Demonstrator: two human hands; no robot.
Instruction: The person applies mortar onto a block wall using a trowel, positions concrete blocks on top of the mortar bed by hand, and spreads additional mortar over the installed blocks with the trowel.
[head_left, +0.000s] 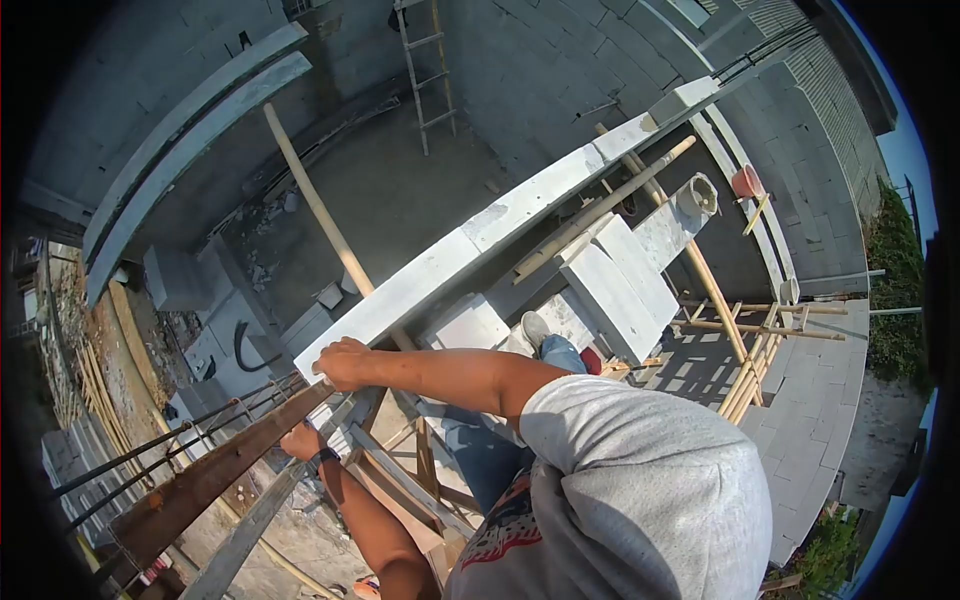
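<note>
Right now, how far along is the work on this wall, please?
Looks done: the white block row sits in one line up to its near end. In hand: the right hand is on that end; the left hand is at the brown board, its grip unclear. Probably left: the steel bars by the board are bare, and loose blocks lie beside the row, perhaps for laying.

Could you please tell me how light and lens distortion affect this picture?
Head view: fisheye distortion curves the outer block wall, with black corners; direct sun turns the pale block course nearly white; the room floor lies in shade; slatted shadows fall beside the bamboo poles; the right hand looks fairly sharp.
</note>
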